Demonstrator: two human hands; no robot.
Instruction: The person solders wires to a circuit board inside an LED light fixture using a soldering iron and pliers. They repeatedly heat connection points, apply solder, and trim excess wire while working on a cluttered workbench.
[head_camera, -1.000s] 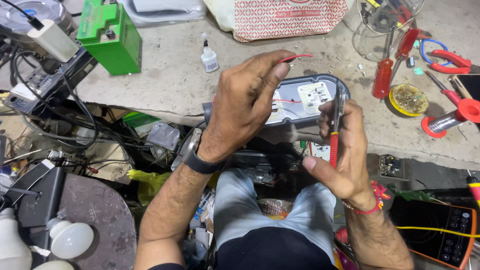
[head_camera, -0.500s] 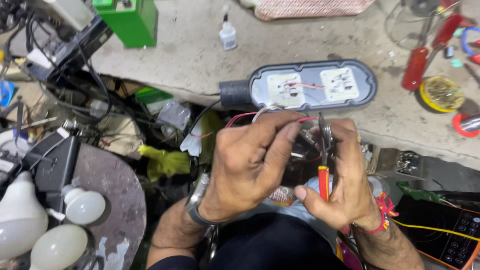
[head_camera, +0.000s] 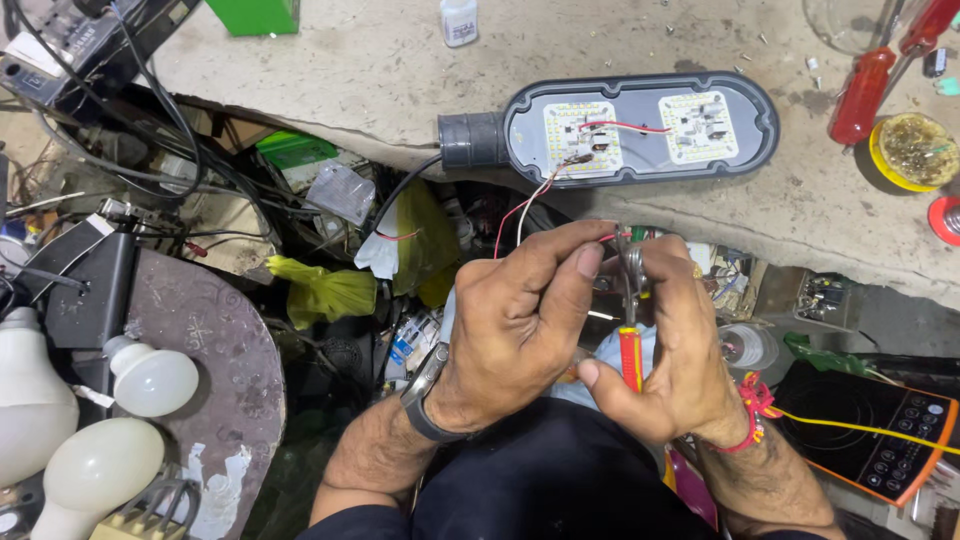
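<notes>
Though crowded, hands (head_camera: 590, 330) off bench edge (head_camera: 640, 205)

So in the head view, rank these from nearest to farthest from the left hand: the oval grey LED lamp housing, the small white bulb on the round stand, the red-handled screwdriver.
From the left hand:
1. Oval grey LED lamp housing, just above it on the bench.
2. Small white bulb, off to the left on the round stand.
3. Red-handled screwdriver, far up at the right edge of the bench.

Bare surface (head_camera: 380, 70) lies open left of the lamp housing (head_camera: 640, 125). Its thin wires (head_camera: 525, 205) cross the gap down to both hands. Right of it, a red screwdriver (head_camera: 862, 95) and round tin (head_camera: 915, 150) crowd the way; below the edge, seemingly, only tangled clutter.
</notes>
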